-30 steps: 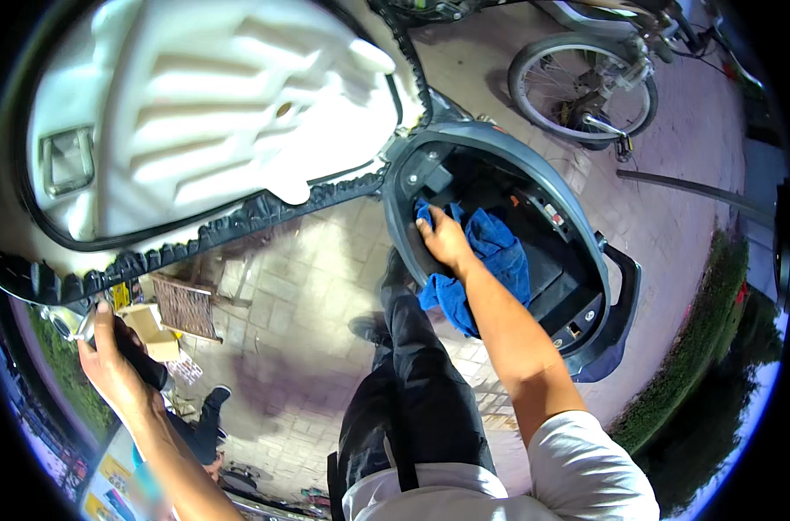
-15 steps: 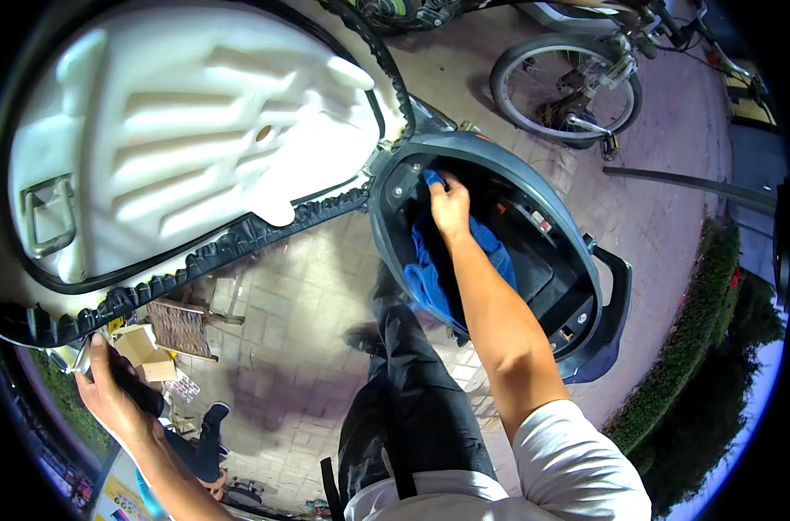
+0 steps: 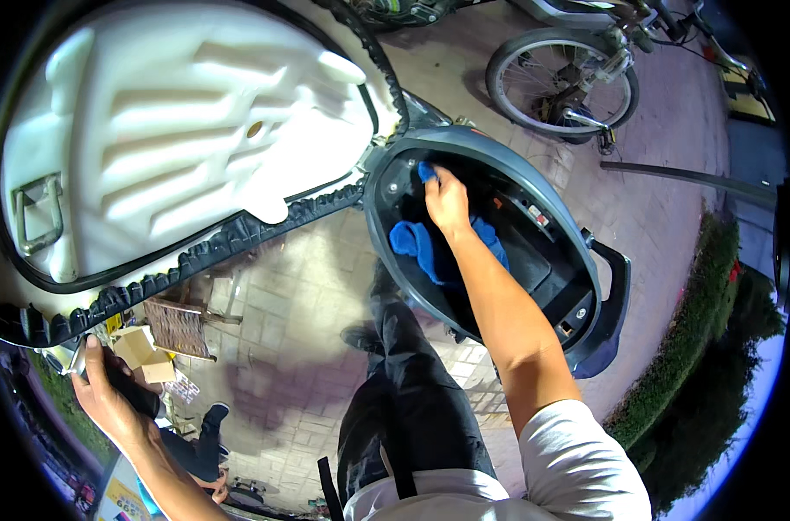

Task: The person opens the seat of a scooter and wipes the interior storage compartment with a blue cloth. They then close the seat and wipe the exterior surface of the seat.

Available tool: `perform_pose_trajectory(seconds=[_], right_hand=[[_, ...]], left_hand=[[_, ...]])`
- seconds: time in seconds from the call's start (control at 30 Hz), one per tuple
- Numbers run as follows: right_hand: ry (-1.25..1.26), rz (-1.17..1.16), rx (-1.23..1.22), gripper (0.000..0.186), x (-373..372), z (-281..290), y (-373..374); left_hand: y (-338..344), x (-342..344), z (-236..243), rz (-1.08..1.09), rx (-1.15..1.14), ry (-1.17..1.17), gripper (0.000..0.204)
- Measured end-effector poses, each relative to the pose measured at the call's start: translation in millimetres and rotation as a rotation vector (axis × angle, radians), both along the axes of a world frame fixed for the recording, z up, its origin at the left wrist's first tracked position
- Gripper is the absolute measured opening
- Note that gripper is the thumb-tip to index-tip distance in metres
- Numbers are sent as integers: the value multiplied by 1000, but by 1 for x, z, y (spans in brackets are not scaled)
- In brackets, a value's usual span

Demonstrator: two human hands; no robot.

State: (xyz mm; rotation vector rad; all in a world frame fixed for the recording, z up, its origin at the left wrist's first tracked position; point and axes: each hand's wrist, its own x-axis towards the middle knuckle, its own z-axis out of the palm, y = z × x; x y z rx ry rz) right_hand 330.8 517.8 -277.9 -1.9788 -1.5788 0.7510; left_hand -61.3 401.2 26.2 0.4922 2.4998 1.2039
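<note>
My right hand (image 3: 447,204) grips a bunched blue cloth (image 3: 412,239) inside an open black scooter storage compartment (image 3: 542,269), pressing part of it against the upper-left inner wall. Hinged back to the left is the seat (image 3: 169,130), showing its white moulded underside, metal loop and black crimped edge. My left hand (image 3: 99,386) is at the seat's lower-left edge, fingers curled round a silvery and dark object too hidden to name.
A bicycle wheel (image 3: 560,82) stands at upper right, above a dark bar (image 3: 673,174). A hedge (image 3: 690,330) runs along the right. Below the seat are a woven stool (image 3: 178,330) and open carton (image 3: 143,352). Another person's leg (image 3: 205,447) and hand show at lower left.
My right hand has moved up along the compartment's inner wall with the cloth, whose lower part is now drawn inside, off the near rim. My left hand sits slightly lower and left in the view.
</note>
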Motion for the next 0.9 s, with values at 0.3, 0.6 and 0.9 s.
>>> perform_pose_trajectory(seconds=[0.3, 0.6, 0.9], right_hand=[[-91, -384, -106, 35, 6, -30, -9], [731, -1179, 32, 21, -55, -16, 42], [881, -659, -53, 33, -11, -2, 5]], left_hand=[[0, 2, 4, -9, 9, 8, 26], [3, 5, 2, 7, -1, -5, 27], [-1, -3, 2, -19, -3, 37, 25]])
